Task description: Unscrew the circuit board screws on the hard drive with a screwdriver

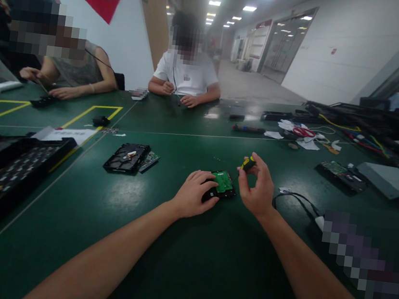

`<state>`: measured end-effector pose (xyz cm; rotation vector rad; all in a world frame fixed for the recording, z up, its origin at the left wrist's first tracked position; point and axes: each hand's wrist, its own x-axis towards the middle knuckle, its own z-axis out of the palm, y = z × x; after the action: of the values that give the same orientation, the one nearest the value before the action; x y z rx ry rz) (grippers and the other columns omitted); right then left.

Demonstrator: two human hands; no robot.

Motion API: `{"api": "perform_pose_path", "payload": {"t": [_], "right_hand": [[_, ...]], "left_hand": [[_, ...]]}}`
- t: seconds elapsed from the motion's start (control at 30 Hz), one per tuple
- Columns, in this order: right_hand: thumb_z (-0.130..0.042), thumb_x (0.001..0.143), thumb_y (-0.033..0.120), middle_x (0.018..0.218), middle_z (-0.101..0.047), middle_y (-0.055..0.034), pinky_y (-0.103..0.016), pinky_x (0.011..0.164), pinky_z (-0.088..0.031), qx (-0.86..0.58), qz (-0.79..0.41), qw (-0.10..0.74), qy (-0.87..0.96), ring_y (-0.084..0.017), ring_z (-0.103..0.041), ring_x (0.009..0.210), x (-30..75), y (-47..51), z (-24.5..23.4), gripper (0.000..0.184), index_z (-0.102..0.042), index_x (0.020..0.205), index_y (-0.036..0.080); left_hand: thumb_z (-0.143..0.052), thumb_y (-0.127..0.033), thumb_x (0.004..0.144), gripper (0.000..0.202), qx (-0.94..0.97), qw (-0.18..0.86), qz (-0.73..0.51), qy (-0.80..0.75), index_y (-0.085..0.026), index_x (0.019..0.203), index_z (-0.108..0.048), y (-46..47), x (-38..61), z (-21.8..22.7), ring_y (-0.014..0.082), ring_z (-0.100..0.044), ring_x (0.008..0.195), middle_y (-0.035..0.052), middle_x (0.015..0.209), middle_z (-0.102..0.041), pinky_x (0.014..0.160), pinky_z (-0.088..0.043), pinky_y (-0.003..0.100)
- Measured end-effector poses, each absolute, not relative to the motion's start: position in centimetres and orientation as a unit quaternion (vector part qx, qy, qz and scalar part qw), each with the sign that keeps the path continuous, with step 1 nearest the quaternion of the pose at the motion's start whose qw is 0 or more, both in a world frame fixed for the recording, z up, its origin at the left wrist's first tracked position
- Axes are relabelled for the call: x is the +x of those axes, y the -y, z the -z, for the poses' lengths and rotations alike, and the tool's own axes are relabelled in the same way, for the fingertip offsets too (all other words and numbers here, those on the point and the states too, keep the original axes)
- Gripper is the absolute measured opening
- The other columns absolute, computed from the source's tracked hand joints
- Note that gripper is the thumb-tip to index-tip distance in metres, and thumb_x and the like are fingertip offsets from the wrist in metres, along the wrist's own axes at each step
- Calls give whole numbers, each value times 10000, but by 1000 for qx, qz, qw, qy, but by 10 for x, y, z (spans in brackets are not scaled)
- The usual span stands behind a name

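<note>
A hard drive with a green circuit board (223, 182) facing up lies on the green table in front of me. My left hand (196, 193) grips its left side, with fingers over the top edge and the thumb along the near edge. In my right hand (257, 188) is a small yellow and black screwdriver (247, 163), pinched between thumb and fingers. Its thin shaft slants down toward the right edge of the drive; whether the tip touches a screw is too small to tell. Tiny bits, perhaps screws, lie just beyond the drive.
To the left sit a black drive casing (125, 158), a loose circuit board (150, 162) and a large black tray (17, 180). Another drive (341, 175), a grey metal box (392, 182) and a black cable (299, 196) are at right. Two people work across the table.
</note>
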<state>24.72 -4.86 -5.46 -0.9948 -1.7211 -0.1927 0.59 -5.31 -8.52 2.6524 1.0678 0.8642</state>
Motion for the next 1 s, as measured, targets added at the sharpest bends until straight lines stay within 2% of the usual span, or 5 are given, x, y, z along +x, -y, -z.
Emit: {"api": "perform_pose_path", "payload": {"t": [0.1,0.27,0.53,0.77,1.0], "right_hand": [[-661,983,248,1327,-650,-135,-474,849,-647,-415,71,544,726,-247,-711,950,248,48,55,627,-413,1558,268],[-750,933,265,1143,-635,-83,-437,762,-641,-416,115,544,720,-232,-667,888,248,49,48,575,-524,1460,307],[-694,942,208,1176,-646,-111,-457,776,-635,-418,123,538,721,-226,-655,834,244,53,43,594,-488,1497,265],[-660,948,208,1243,-646,-132,-480,816,-632,-419,116,533,726,-268,-668,958,245,53,45,599,-465,1512,258],[-744,943,265,1155,-629,-97,-421,747,-639,-419,124,538,721,-236,-666,908,245,53,44,574,-526,1474,287]], "left_hand": [[-701,-415,928,394,888,83,-288,-349,-264,1291,-679,53,6,86,313,-551,1388,92,1401,-648,1208,-387,578],[-714,-443,915,402,882,75,-290,-365,-269,1278,-712,53,6,87,326,-582,1306,105,1338,-645,1136,-456,561],[-704,-452,926,413,882,61,-281,-374,-260,1291,-715,55,6,85,328,-589,1243,117,1289,-643,1064,-502,549],[-700,-420,932,379,886,62,-283,-362,-270,1280,-693,54,6,86,332,-528,1403,104,1411,-613,1177,-443,570],[-690,-444,949,419,887,54,-258,-380,-228,1306,-654,55,6,89,391,-378,1539,162,1593,-452,1252,-338,630]]}}
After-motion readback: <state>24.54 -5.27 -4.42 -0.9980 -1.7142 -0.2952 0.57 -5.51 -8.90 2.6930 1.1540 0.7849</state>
